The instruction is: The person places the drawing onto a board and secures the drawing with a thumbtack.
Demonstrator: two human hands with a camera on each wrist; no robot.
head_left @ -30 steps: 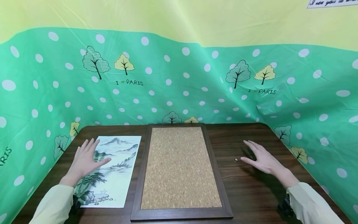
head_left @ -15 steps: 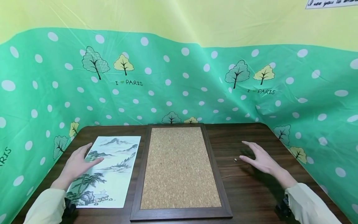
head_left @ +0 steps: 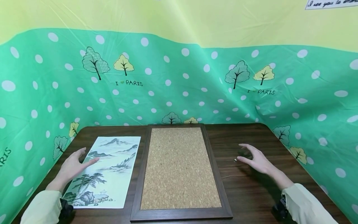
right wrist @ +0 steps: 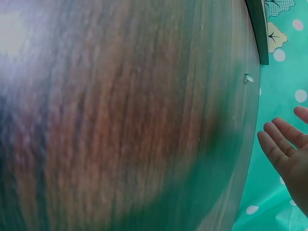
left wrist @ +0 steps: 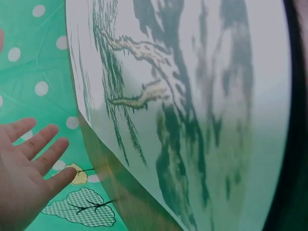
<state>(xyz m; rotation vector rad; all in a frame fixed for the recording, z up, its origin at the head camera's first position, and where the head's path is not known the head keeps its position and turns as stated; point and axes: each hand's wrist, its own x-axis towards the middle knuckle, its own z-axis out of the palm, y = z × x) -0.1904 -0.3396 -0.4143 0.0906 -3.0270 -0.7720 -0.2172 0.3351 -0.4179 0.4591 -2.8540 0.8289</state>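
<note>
Makeshift recording booth: printed cloth (head_left: 179,77) backdrop round wood table (head_left: 246,186).

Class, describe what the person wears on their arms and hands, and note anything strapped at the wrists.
Both arms wear pale yellow long sleeves. The left hand and right hand are bare, without gloves or rings. A small black device sits at each wrist.

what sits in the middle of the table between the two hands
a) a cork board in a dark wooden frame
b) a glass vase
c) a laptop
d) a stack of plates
a: the cork board in its dark frame lies flat on the table, with the landscape print and left hand on one side and the right hand on the other.
</note>
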